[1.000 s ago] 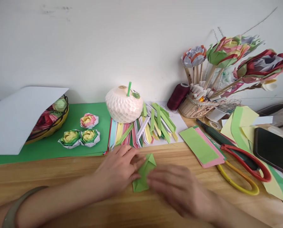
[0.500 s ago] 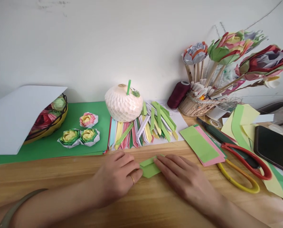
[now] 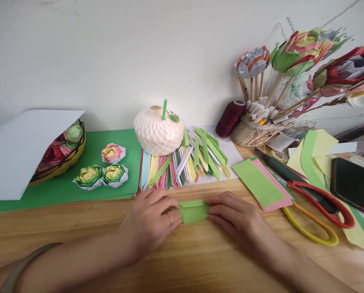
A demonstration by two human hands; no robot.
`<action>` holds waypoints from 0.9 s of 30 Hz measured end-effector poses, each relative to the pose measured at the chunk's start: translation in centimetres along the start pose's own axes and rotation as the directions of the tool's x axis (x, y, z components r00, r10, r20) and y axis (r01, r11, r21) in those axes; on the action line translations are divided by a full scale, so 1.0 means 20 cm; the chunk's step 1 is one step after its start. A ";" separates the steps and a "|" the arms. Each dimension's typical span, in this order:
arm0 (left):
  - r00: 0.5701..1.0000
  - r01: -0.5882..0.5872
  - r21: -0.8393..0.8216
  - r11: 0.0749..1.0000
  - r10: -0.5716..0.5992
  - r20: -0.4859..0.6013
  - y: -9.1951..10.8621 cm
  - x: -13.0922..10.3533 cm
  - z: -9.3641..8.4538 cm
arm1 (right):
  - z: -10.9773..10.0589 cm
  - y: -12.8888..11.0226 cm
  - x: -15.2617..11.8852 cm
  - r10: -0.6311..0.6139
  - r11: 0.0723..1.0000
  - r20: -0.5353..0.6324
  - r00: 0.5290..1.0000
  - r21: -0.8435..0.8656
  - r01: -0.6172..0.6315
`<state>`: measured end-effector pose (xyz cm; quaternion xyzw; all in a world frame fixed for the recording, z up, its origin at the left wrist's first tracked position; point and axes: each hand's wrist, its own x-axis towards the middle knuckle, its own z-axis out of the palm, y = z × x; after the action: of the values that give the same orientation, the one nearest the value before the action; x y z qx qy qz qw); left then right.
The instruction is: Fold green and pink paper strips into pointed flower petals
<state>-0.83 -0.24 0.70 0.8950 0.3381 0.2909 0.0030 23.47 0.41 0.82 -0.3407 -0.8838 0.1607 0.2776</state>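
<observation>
Both left hand point(image 3: 150, 228) and right hand point(image 3: 241, 217) have fingers point(image 3: 167, 202) gripping the green paper point(image 3: 194, 214), less slanted than before.

No words, brands or numbers can be read. A small brownish oval mark point(image 3: 156, 108) sits atop the white dimpled object point(image 3: 158, 134), its details too tiny to decipher.

A papercraft workspace — paper flowers point(image 3: 115, 174), folded strips point(image 3: 205, 150), thread spool point(image 3: 230, 119)
</observation>
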 end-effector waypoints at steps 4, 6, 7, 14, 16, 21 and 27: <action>0.997 0.064 -0.063 0.996 -0.061 0.039 0.00 0.00 0.01 | 0.01 0.00 0.00 0.041 0.999 -0.004 0.999 0.036 -0.041; 0.994 0.093 -0.080 0.992 -0.088 0.063 0.00 0.00 0.01 | 0.01 0.01 0.01 0.065 0.997 0.004 0.998 0.053 -0.065; 0.992 0.109 -0.090 0.990 -0.103 0.073 0.01 0.01 0.01 | 0.01 0.01 0.01 0.075 0.995 0.009 0.997 0.063 -0.076; 0.989 0.144 -0.170 0.975 -0.137 0.053 0.01 0.01 0.02 | 0.00 0.01 0.01 0.144 0.982 0.035 0.989 0.120 -0.147; 0.986 0.167 -0.174 0.970 -0.160 0.055 0.01 0.01 0.03 | 0.00 0.01 0.02 0.160 0.979 0.041 0.986 0.121 -0.164; 0.963 0.266 -0.191 0.945 -0.252 0.093 0.02 0.02 0.04 | 0.00 0.00 0.03 0.188 0.974 0.053 0.981 0.118 -0.193; 0.932 0.349 -0.178 0.920 -0.321 0.168 0.03 0.03 0.04 | 0.01 -0.02 0.04 0.200 0.975 0.054 0.978 0.087 -0.204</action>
<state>0.39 -0.20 0.45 0.8362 0.4539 0.2581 0.1678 22.57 0.60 1.13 -0.4120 -0.8422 0.2362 0.2551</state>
